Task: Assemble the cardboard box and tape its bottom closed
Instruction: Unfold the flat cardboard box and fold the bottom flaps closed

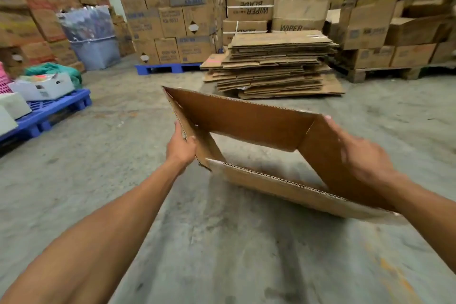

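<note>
Both hands hold the cardboard box (249, 126) open above the concrete floor (123, 155). The left hand (181, 147) pinches its left wall; the right hand (362, 153) (blurred) lies against the right wall, its grip unclear and its fingers mostly hidden.

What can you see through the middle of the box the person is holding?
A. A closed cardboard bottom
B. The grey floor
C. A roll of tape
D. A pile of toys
B. The cardboard box, gripped by the left hand and right hand, is open like a tube, so the grey floor shows through it; no flaps close it yet.
</note>
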`<action>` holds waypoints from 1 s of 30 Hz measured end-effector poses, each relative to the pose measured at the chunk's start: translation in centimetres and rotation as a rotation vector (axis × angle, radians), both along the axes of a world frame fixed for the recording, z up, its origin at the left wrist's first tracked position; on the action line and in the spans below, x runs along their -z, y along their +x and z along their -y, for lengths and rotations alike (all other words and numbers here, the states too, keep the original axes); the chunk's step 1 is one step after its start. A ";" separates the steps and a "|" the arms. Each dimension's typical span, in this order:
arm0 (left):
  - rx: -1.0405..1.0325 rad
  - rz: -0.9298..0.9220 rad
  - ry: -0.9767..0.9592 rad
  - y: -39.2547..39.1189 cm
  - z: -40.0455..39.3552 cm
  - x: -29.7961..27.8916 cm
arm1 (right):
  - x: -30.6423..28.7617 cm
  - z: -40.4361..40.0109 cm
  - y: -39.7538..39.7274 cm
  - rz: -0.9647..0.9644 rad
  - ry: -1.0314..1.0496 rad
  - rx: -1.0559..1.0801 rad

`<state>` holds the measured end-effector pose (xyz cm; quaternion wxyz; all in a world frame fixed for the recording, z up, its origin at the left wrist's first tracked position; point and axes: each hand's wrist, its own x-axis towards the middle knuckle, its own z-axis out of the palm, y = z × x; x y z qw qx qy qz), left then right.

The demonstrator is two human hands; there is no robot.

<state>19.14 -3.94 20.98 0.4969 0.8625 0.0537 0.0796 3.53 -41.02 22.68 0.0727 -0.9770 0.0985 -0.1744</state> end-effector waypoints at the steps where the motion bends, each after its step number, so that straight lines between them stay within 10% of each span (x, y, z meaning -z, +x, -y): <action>1: 0.033 -0.011 0.026 0.8 -0.2 -1.4 | -1.1 0.4 1.1 0.020 0.017 0.045; 19: 0.397 -0.403 0.594 -0.6 -3.7 -14.3 | -9.0 0.2 2.2 -0.359 0.253 0.209; 30: 0.325 -0.121 0.573 -3.0 -3.6 -10.8 | -8.1 0.4 4.8 -0.586 0.234 0.207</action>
